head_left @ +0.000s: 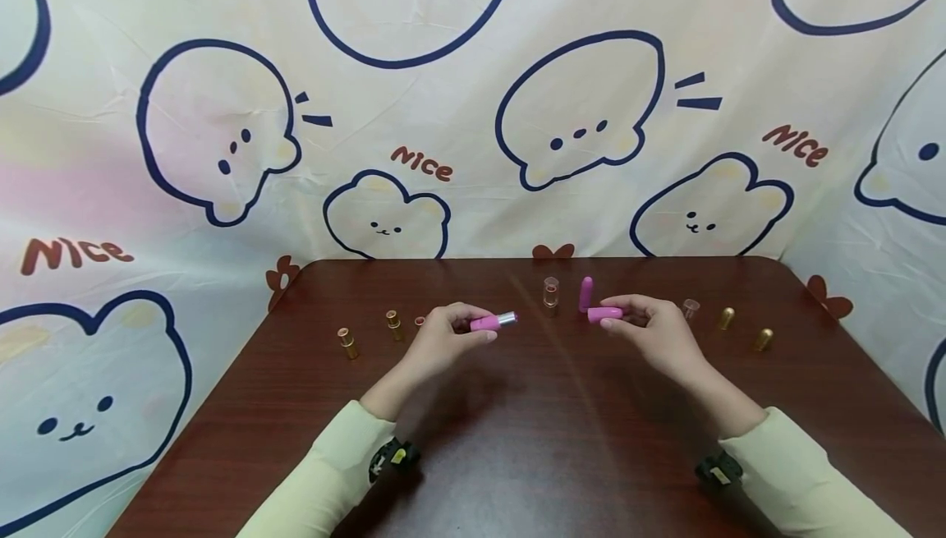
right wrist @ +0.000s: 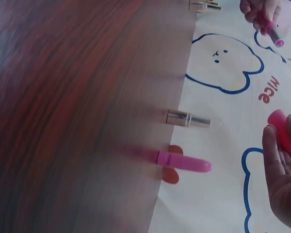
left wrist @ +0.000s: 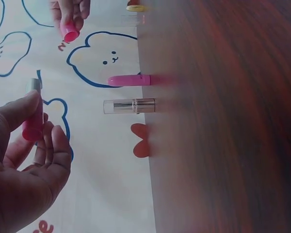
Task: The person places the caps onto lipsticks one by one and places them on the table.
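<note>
My left hand point(head_left: 443, 337) pinches the pink base of an uncapped lipstick point(head_left: 486, 324), its silver inner tube pointing right. In the right wrist view, a pink tip shows at the end of that silver tube. Across from it, my right hand point(head_left: 654, 333) pinches a pink lipstick cap point(head_left: 602, 315) between thumb and fingers, its open end toward the lipstick. Cap and lipstick are apart, both held above the table. Behind them stand a closed pink lipstick point(head_left: 586, 293) and a lipstick with a clear cap point(head_left: 550, 292).
On the brown table point(head_left: 510, 472), two uncapped gold lipsticks point(head_left: 347, 344) stand at left; a red-tipped item point(head_left: 420, 321) is partly hidden by my left hand. At right are a clear cap point(head_left: 691, 309) and two gold caps point(head_left: 764, 340). A cartoon-printed cloth point(head_left: 473, 111) hangs behind.
</note>
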The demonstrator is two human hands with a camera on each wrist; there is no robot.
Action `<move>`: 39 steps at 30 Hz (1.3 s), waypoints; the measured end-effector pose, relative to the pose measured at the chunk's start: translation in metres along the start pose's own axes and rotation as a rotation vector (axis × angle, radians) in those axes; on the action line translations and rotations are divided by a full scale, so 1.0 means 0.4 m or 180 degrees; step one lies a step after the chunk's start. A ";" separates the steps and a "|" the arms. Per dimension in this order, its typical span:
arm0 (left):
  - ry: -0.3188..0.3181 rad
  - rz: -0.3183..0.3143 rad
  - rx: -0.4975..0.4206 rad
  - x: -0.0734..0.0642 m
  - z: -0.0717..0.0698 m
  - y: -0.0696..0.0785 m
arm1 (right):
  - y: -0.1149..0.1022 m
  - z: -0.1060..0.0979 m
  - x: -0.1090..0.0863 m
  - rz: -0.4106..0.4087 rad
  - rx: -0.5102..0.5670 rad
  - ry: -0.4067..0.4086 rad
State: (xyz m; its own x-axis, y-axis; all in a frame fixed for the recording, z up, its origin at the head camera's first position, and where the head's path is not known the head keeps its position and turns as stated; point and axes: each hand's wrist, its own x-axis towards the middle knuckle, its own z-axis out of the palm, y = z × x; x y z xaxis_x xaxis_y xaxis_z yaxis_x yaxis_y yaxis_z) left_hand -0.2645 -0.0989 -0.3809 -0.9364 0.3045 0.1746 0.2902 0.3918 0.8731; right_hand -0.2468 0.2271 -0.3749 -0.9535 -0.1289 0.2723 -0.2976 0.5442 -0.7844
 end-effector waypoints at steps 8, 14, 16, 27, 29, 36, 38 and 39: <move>-0.0092 0.0005 -0.0336 0.007 0.006 0.009 | -0.020 0.024 0.002 -0.0044 0.0460 -0.0070; -0.0121 -0.0059 -0.0456 0.009 0.009 0.013 | -0.036 0.048 0.007 -0.0095 0.0650 -0.0089; -0.0131 -0.0064 -0.0523 0.010 0.010 0.016 | -0.041 0.058 0.009 -0.0099 0.0736 -0.0118; -0.0116 -0.0007 -0.0789 0.012 0.021 0.027 | -0.068 0.097 0.012 -0.0009 0.1091 -0.0231; -0.0089 -0.0017 -0.0813 0.014 0.024 0.028 | -0.072 0.102 0.013 0.0022 0.1147 -0.0230; -0.0141 0.0039 -0.0892 0.022 0.032 0.027 | -0.077 0.113 0.016 0.0058 0.1203 -0.0302; -0.0154 0.0038 -0.0905 0.022 0.034 0.029 | -0.079 0.116 0.016 0.0061 0.1227 -0.0331; -0.0157 0.0049 -0.0910 0.022 0.035 0.031 | -0.079 0.117 0.016 0.0068 0.1253 -0.0343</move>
State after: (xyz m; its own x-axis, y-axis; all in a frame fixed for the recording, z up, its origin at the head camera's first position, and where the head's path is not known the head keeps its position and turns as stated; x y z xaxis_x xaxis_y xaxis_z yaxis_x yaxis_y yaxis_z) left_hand -0.2664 -0.0793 -0.3749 -0.9196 0.3530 0.1726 0.2303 0.1283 0.9646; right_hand -0.2456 0.1702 -0.3743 -0.9529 -0.2186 0.2100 -0.2530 0.1916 -0.9483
